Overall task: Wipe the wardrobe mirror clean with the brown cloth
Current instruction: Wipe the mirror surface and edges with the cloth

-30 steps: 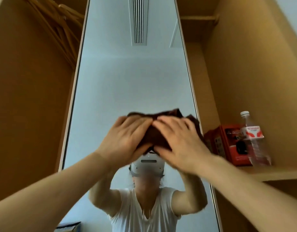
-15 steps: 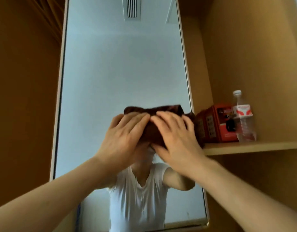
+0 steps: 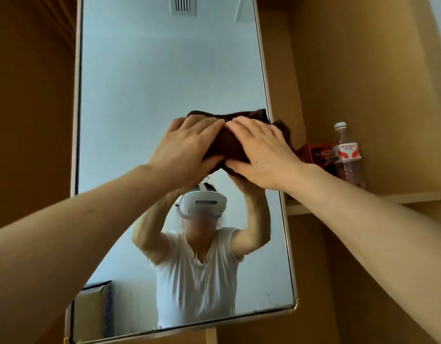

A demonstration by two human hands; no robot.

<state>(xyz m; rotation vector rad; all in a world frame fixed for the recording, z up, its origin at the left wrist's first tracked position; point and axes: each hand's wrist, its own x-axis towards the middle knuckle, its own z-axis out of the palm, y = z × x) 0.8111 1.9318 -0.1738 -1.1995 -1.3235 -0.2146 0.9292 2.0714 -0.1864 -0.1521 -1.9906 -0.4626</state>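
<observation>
Brown cloth (image 3: 239, 116) sits bunched under 2 flat grips: left grip (image 3: 187, 145) and right grip (image 3: 261, 150), fingers straight, press it against the mirror (image 3: 164, 70) near its right edge. Beyond, 1 bottle (image 3: 348, 157) and 1 red box (image 3: 319, 152) stand on a shelf (image 3: 413, 197).

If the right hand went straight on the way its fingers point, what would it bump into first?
Probably the left hand. The right hand lies flat on the folded brown cloth against the tall wardrobe mirror, fingers aimed up and left, where the left fingertips almost meet them.
</observation>
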